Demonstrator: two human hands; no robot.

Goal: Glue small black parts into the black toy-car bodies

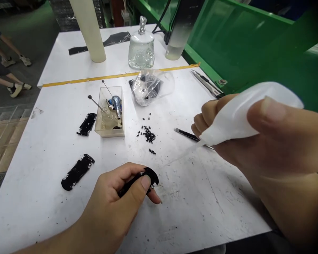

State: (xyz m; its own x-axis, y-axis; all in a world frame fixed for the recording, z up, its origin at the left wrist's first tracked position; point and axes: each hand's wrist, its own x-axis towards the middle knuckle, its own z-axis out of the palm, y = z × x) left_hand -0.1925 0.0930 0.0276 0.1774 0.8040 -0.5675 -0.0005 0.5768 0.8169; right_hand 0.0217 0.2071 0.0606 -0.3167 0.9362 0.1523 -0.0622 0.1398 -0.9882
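Observation:
Between thumb and fingers, my left hand [122,197] grips a black plastic car base [151,174], its rounded end sticking out and the rest covered by the hand. My right hand [267,141] is wrapped round a white squeeze bottle [235,116]. The bottle's thin, clear nozzle points down and left, its tip a little above and right of the black part, apart from it. Two similar black car bases, one nearer [78,172] and one farther [87,124], lie left of my left hand. A pile of tiny black pieces [149,135] lies beyond it.
A clear box [110,132] holds small tools and a bottle. Behind are a plastic bag [148,88], a lidded glass jar [141,53] and a pale upright tube [91,35]. Tweezers [187,134] lie under my right hand; a craft knife [206,83] rests by the green wall [254,46].

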